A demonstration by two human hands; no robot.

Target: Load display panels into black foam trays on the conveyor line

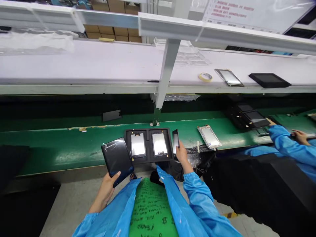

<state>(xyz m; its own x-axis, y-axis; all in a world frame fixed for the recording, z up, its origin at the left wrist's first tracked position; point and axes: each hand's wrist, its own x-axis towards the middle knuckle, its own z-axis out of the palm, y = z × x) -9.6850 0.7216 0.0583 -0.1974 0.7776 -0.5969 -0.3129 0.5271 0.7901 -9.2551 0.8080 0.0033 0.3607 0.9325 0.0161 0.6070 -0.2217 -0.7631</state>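
My left hand (108,185) is closed on the lower corner of a glossy black tablet-sized panel (118,160), held tilted left of a black foam tray (147,140). Two screen panels with silvery backs lie in the tray's recesses, the left panel (138,144) and the right panel (159,144). At the tray's right side, my right hand (182,153) grips a thin dark screen panel (175,141), which stands almost edge-on to me. Whether it touches the tray I cannot tell.
A wrapped screen panel (209,136) lies on the green bench (74,144). At right, a co-worker's hand (271,122) touches stacked black trays (249,118). A metal post (168,69) rises behind my tray. The white shelf (111,62) carries a tape roll (205,77).
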